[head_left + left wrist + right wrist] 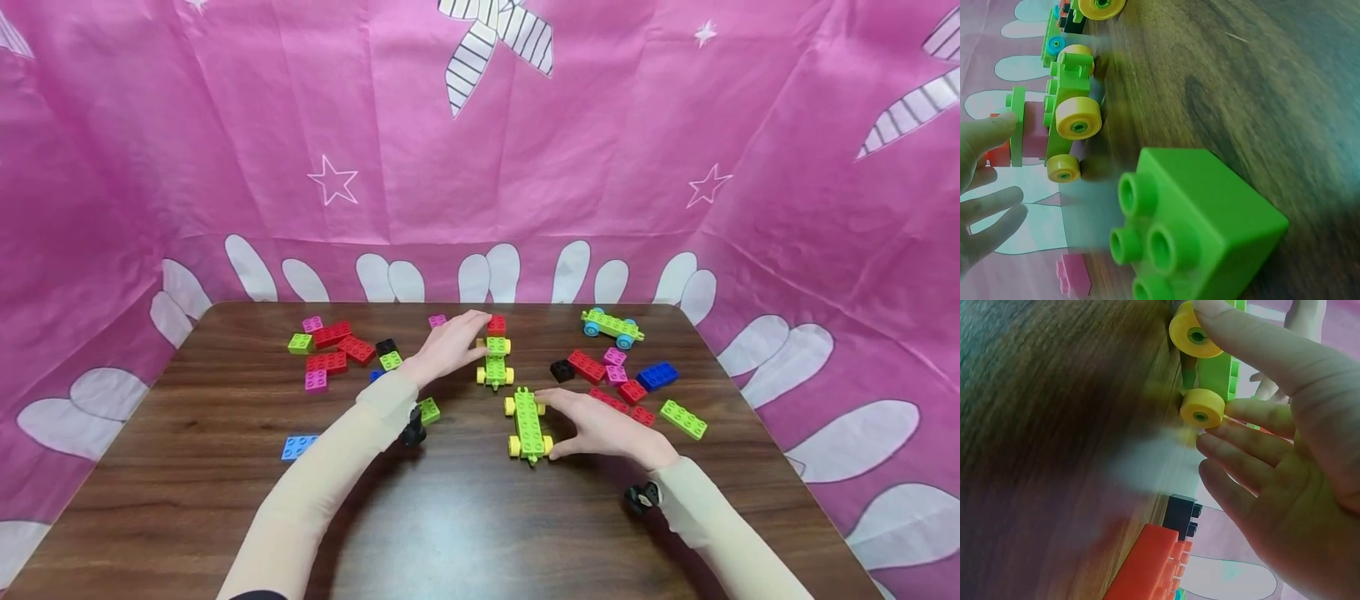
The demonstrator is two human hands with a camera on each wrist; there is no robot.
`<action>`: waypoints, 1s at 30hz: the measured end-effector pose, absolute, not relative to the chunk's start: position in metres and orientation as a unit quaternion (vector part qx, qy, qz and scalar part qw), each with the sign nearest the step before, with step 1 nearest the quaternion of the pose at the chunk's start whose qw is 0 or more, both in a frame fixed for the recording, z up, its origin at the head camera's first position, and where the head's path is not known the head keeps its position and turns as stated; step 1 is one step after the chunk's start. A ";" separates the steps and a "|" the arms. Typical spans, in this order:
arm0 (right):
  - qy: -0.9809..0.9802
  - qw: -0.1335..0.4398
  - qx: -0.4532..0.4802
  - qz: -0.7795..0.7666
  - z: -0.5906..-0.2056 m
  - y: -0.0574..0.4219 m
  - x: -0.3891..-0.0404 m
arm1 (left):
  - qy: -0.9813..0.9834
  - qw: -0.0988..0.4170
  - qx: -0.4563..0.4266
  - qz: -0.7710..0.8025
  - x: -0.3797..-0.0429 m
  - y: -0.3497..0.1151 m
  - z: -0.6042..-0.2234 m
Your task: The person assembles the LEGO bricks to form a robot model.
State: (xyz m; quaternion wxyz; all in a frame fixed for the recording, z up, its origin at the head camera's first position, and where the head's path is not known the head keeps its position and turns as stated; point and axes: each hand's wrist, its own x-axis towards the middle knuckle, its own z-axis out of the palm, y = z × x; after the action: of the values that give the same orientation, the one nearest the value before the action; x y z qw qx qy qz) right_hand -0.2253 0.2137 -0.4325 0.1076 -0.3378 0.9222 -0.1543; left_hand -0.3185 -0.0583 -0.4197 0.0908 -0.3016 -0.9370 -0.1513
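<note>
My left hand point(444, 346) is at the far toy car, a lime wheeled base point(495, 372) with yellow wheels. A pink brick point(1035, 128), a lime brick point(1017, 134) and a red brick point(497, 324) are stacked on it. Thumb and index finger hold this stack from its left side, the other fingers spread. Closer in, a second lime wheeled base point(528, 427) stands on yellow wheels, its front hitch near the first car's rear. My right hand point(603, 423) grips it along its right side, thumb at the rear wheel point(1195, 331), fingers around the front wheel point(1202, 407).
Loose bricks lie left, including red bricks point(327, 362) and a light blue brick point(299, 447). A lime brick point(1210, 219) sits under my left wrist. On the right are red bricks point(587, 367), a blue brick point(657, 376) and a lime car with blue wheels point(611, 327).
</note>
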 end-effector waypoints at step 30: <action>0.925 0.096 -0.332 -0.160 -0.437 0.211 -0.220 | -0.954 0.087 -0.243 -0.155 -0.319 -0.088 -0.418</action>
State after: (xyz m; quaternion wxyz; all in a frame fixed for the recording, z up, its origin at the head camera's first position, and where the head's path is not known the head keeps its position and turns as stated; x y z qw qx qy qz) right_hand -0.2200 0.2111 -0.4368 0.0964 -0.3320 0.9246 -0.1603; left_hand -0.3187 -0.0876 -0.4180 0.0869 -0.2426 -0.9538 -0.1547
